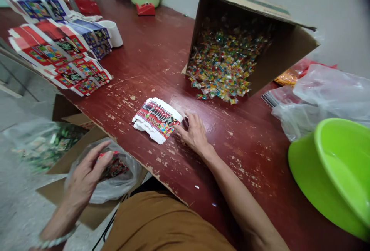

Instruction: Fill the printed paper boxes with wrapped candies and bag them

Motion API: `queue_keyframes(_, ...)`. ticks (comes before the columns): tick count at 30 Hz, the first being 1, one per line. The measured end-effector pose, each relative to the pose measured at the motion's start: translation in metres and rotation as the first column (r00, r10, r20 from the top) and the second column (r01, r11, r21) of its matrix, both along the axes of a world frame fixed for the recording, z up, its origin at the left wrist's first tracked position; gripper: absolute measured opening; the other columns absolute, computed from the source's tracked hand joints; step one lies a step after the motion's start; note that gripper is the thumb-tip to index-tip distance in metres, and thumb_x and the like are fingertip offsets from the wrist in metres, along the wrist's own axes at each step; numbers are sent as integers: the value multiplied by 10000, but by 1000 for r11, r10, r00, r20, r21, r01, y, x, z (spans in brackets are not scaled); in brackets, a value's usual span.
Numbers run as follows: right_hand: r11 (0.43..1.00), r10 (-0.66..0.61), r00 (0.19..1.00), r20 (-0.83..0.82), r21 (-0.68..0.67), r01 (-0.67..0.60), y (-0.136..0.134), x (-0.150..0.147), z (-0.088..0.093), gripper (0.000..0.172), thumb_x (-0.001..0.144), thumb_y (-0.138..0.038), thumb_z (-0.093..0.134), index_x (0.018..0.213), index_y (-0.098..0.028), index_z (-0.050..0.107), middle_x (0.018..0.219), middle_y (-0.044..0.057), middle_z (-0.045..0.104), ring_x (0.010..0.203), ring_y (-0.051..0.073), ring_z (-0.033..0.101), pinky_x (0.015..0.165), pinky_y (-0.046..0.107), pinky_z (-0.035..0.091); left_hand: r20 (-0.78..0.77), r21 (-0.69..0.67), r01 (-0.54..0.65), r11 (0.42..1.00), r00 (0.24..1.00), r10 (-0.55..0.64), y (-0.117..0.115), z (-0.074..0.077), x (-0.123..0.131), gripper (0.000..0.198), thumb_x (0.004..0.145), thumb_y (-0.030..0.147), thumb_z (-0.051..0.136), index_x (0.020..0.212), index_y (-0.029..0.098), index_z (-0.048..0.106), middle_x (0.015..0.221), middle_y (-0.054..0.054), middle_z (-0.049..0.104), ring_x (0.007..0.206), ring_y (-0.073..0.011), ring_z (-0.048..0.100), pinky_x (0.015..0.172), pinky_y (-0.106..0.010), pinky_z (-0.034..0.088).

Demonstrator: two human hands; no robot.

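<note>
A small stack of flat printed cartons [157, 118], red and white with white flaps, lies on the worn red table. At its right end is my right hand [194, 132], fingers curved and apart, the thumb at the stack's edge; whether it touches is hard to tell. My left hand [86, 172] hovers over a clear plastic bag [115, 189] set in an open cardboard box [54, 189] below the table edge. Its fingers are spread and hold nothing that I can see. Small red and dark packets [115, 166] show inside that bag, partly behind the hand.
A tipped cardboard box [285, 58] spills wrapped candies [222, 66] onto the table. Bundled flat cartons [54, 47] lie at left, near a white cup [112, 33] and red tape dispenser [145, 9]. A green basin [306, 162] and plastic bags [329, 89] are at right.
</note>
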State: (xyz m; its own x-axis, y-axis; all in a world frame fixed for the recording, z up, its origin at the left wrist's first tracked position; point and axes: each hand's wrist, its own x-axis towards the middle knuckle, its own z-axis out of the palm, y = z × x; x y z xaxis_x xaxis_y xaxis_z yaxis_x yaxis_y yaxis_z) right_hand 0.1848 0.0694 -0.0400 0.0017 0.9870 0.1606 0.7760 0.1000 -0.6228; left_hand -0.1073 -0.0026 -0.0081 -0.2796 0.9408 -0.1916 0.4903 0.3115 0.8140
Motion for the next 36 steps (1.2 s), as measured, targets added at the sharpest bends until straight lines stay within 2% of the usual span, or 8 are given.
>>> queue_keyframes(4, 998, -38, 976, 213, -38, 47, 15, -8, -8, 707, 821, -668, 647, 1343, -196, 569, 1387, 173, 532, 1200, 382, 469, 945, 530, 395, -185, -8, -60, 998, 981, 58, -4, -10, -36, 510, 814, 647, 581, 1201, 319, 625, 1200, -71, 701, 1195, -421, 604, 1036, -588, 429)
queue_keyframes(8, 994, -107, 987, 124, -2, 108, 11, -15, -16, 683, 765, -653, 714, 1263, -197, 608, 1394, 166, 531, 1220, 365, 461, 978, 521, 367, -87, 127, 7, 992, 996, 4, 2, -10, -17, 395, 881, 573, 567, 1216, 368, 611, 1264, -58, 665, 1231, -388, 568, 1068, -565, 396)
queue_keyframes(12, 976, -208, 946, -248, 15, 219, 9, -8, -18, 459, 770, -550, 724, 1030, -180, 642, 1195, 132, 633, 1095, 289, 560, 921, 446, 433, -127, 257, 103, 961, 989, -72, 15, 0, 23, 407, 875, 498, 628, 1233, 307, 615, 1300, -54, 639, 1226, -348, 561, 1123, -527, 361)
queue_keyframes(16, 985, -130, 621, -773, -170, -5, -3, 9, 4, 313, 814, -499, 689, 876, -202, 615, 789, -1, 649, 683, 154, 569, 635, 274, 469, 90, 252, 208, 945, 967, -238, 27, 14, 57, 468, 836, 494, 684, 1234, 256, 630, 1267, -66, 668, 1191, -303, 595, 1087, -424, 411)
queue_keyframes(20, 953, -3, 415, -910, -129, -275, -27, 17, 33, 255, 786, -394, 784, 871, -193, 654, 799, -16, 666, 687, 107, 579, 664, 228, 480, 696, 16, 541, 841, 598, -398, 30, 21, 82, 561, 815, 555, 695, 1249, 205, 630, 1189, -108, 716, 1082, -285, 663, 898, -358, 521)
queue_keyframes(23, 904, 12, 351, -936, -140, -405, -43, 13, 43, 235, 825, -386, 768, 906, -195, 657, 767, -25, 646, 594, 80, 529, 566, 202, 446, 898, 13, 786, 618, 262, -352, 24, 18, 98, 577, 750, 541, 771, 1172, 162, 667, 1042, -125, 763, 956, -271, 714, 834, -338, 532)
queue_keyframes(25, 881, 1, 308, -951, -145, -450, -50, 10, 44, 232, 858, -400, 738, 959, -209, 653, 763, -28, 635, 533, 68, 485, 487, 189, 398, 945, 54, 816, 576, 145, -293, 18, 16, 106, 582, 713, 540, 807, 1132, 155, 683, 941, -110, 774, 846, -255, 734, 795, -341, 541)
queue_keyframes(36, 916, 67, 342, -937, -78, -394, -61, 10, 51, 264, 870, -419, 724, 1020, -208, 670, 849, 1, 655, 694, 90, 594, 638, 214, 517, 952, -5, 764, 645, 201, -230, 8, 21, 111, 531, 614, 453, 902, 995, 140, 705, 794, -82, 771, 734, -248, 749, 695, -312, 559)
